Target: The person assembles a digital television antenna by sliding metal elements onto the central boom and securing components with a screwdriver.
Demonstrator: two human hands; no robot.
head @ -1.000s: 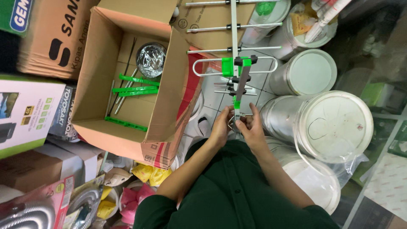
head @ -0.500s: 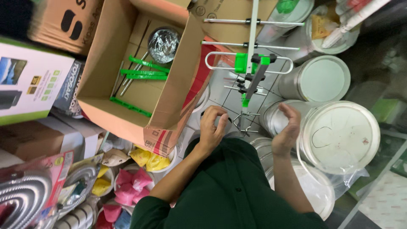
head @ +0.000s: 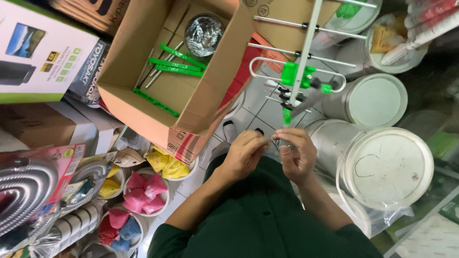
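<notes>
Left hand and right hand pinched on antenna base, open cardboard box edge just left

silver antenna with bright green clips (brown cardboard box, white buckets).

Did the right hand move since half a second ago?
Yes. The right hand came in from beside the white bucket lid to meet the left hand below the antenna.

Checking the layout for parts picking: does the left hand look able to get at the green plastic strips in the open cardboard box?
Probably yes: the left hand is beside the open cardboard box, and nothing covers the green plastic strips.
</notes>
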